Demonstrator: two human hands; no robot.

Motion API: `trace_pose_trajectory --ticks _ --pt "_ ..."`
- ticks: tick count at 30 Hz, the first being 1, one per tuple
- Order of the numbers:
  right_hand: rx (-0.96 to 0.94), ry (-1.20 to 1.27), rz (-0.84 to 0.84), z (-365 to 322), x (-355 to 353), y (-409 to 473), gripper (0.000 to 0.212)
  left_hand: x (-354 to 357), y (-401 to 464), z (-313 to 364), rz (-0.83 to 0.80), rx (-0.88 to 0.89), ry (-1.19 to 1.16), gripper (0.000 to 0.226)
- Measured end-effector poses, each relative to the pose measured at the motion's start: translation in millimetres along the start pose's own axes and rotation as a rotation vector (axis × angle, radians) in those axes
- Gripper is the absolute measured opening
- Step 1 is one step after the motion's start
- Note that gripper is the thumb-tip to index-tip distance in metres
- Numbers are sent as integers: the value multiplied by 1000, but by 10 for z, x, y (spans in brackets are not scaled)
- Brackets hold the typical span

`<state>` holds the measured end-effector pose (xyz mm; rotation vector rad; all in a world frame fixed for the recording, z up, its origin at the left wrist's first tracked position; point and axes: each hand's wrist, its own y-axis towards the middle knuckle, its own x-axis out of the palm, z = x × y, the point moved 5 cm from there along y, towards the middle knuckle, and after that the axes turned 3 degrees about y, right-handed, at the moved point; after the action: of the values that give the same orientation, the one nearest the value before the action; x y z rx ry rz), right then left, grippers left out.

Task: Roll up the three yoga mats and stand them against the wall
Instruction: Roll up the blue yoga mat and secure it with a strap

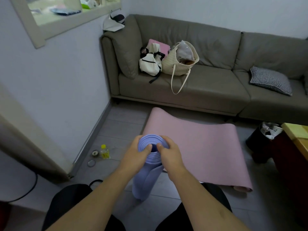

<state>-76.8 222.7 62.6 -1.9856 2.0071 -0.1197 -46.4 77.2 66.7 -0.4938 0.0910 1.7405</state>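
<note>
A rolled purple yoga mat (146, 179) stands upright on the grey floor in front of me, its spiral top end facing the camera. My left hand (135, 153) grips the top of the roll from the left, thumb pressed into the spiral. My right hand (170, 153) grips it from the right, thumb also on the spiral. A pink yoga mat (200, 147) lies unrolled flat on the floor behind and to the right, its near right corner curled. No third mat is in view.
A grey sofa (216, 84) runs along the back wall with a white backpack (150, 62), a tote bag (180, 60) and a checked cushion (270, 80). A yellow bottle (104, 151) and small lids sit by the left wall (58, 84). A black bin (263, 139) and wooden table (298, 135) stand at right.
</note>
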Motion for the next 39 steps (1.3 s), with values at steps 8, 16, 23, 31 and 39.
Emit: trace_pose_trajectory --ticks 8,16,23,31,39 --pt "-116 -827 21 -1 3 -200 32 50 -119 19 -68 -323 225 57" --pt "142 -341 -121 43 128 -314 53 -57 -190 -12 -21 -281 121 36" --pt "268 116 -155 201 10 -287 67 -110 -234 -7 -368 -377 34 63" --pt "187 2 -188 147 52 -358 50 -29 -159 -96 -373 58 413 149" --pt "2 -395 -523 25 -110 -403 123 -208 -91 -103 -181 256 340 110"
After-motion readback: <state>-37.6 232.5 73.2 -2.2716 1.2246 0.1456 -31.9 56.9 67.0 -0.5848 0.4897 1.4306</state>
